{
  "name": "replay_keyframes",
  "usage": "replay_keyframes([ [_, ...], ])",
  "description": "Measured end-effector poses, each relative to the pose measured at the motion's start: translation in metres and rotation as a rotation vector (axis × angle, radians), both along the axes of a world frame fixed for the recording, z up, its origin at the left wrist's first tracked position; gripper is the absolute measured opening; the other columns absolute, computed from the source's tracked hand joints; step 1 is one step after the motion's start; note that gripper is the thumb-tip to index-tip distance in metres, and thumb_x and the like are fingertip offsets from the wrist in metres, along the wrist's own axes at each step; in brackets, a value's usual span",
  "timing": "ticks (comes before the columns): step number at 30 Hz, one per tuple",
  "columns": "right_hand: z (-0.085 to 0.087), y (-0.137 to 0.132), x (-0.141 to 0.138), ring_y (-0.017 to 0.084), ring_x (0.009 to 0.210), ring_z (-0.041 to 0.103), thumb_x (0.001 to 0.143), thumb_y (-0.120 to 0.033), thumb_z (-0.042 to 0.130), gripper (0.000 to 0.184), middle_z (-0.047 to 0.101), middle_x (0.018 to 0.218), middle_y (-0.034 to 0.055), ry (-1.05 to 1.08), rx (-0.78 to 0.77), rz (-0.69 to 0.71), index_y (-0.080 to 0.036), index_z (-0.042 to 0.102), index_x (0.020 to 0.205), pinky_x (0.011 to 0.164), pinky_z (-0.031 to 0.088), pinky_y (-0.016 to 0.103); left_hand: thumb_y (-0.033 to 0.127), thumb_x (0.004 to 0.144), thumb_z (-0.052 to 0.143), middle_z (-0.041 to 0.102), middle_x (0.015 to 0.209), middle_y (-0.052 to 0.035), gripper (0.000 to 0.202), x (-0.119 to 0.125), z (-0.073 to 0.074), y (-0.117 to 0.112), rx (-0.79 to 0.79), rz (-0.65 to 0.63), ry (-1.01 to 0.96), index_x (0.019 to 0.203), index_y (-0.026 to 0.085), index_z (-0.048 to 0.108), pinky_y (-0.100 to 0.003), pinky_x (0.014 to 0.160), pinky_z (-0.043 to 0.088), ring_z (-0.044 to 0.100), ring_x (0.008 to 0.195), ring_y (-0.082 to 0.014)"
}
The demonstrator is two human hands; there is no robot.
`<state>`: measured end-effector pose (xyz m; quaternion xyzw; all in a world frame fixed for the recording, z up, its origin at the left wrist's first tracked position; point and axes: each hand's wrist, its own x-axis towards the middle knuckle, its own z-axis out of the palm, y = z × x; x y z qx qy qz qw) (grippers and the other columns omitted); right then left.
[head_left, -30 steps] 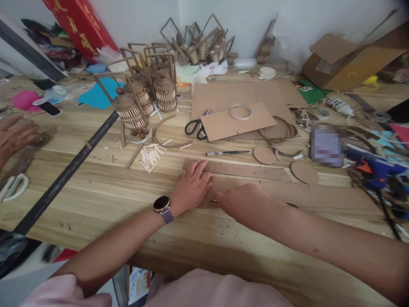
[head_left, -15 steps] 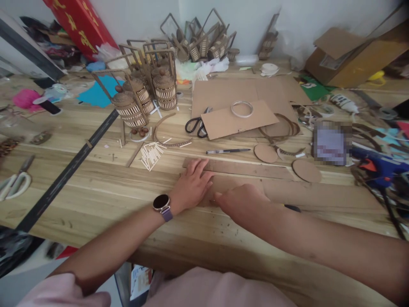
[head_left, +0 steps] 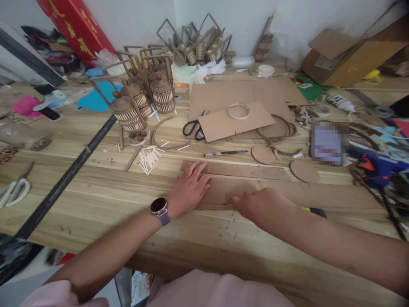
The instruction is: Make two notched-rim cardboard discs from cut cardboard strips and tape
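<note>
My left hand (head_left: 188,187) lies flat with fingers spread, pressing on a long cardboard strip (head_left: 287,194) and reaching onto a narrower strip (head_left: 249,169) behind it. A watch (head_left: 159,206) is on that wrist. My right hand (head_left: 255,202) is closed around a utility knife (head_left: 316,212), whose yellow and black end sticks out behind the palm; its blade is hidden. The fingertips are low on the long strip, close to its near edge. A thin line runs along the cardboard between both hands.
Behind the strips lie a pen (head_left: 226,153), cardboard discs (head_left: 263,154), black-handled scissors (head_left: 193,129) and larger cardboard (head_left: 220,91). Small lidded baskets (head_left: 128,114) and short sticks (head_left: 150,159) are at left. A blue glue gun (head_left: 380,166) lies right; white-handled scissors (head_left: 15,189) lie far left.
My right hand has slid rightward along the long strip with the utility knife, more of whose yellow part now shows. My left hand stays pressed in place.
</note>
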<state>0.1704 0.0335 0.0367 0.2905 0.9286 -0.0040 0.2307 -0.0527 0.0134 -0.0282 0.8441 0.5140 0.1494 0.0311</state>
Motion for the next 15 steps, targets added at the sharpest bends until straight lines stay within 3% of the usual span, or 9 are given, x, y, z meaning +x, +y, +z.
replay_keyframes([
  [7, 0.002, 0.01, 0.038, 0.02, 0.057, 0.07, 0.077, 0.003, 0.053, 0.046, 0.072, 0.069, 0.004, -0.072, 0.107, 0.071, -0.023, 0.065, 0.113, 0.042, 0.022, 0.027, 0.026, 0.1, 0.041, 0.042, 0.147, -0.02, 0.031, 0.0, -0.003, 0.0, 0.024, 0.0, 0.013, 0.119, 0.011, 0.06, -0.056, 0.114, 0.034, 0.032, 0.138, -0.0355],
  [11, 0.013, 0.014, 0.046, 0.018, 0.052, 0.065, 0.091, -0.012, 0.049, 0.025, 0.072, 0.07, 0.0032, -0.02, 0.121, 0.056, -0.022, 0.066, 0.106, 0.043, 0.021, 0.028, 0.026, 0.1, 0.041, 0.041, 0.147, -0.0204, 0.031, 0.001, -0.006, 0.0, 0.041, 0.009, 0.027, 0.119, 0.011, 0.06, -0.056, 0.114, 0.035, 0.033, 0.137, -0.0362],
  [15, 0.011, 0.011, 0.034, 0.016, 0.053, 0.065, 0.096, -0.021, 0.046, 0.018, 0.07, 0.071, 0.0022, 0.023, 0.126, 0.035, -0.021, 0.064, 0.096, 0.044, 0.014, 0.026, 0.027, 0.101, 0.04, 0.04, 0.148, -0.02, 0.031, 0.002, -0.006, -0.001, 0.029, 0.026, 0.03, 0.12, 0.011, 0.059, -0.055, 0.112, 0.038, 0.033, 0.138, -0.0359],
])
